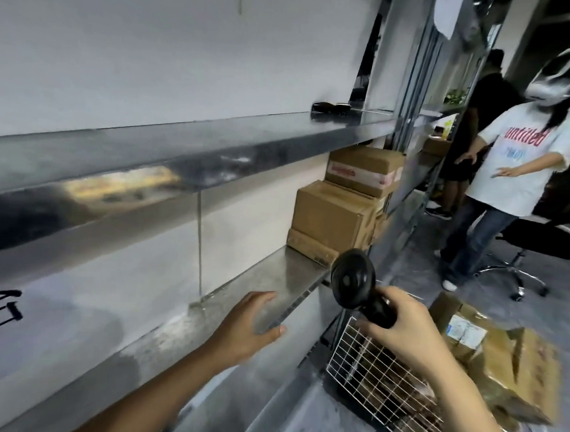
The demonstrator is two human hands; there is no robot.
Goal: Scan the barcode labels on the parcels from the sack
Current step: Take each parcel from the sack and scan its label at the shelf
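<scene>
My right hand [406, 335] grips the handle of a black barcode scanner [356, 281], whose round head points up and left. My left hand [249, 325] is open and empty, fingers spread over the front edge of the lower metal shelf [274, 280]. Three brown cardboard parcels [332, 218] are stacked at the far end of that shelf. More brown parcels [506, 356], one with a white and blue label [464, 331], lie low on the right beside a white wire basket [374, 376]. No sack is in view.
An upper metal shelf [182, 146] carries a dark object [330, 110] at its far end. A person in a white T-shirt and jeans [514, 167] stands at right, another person behind. An office chair base [516, 278] stands on the floor.
</scene>
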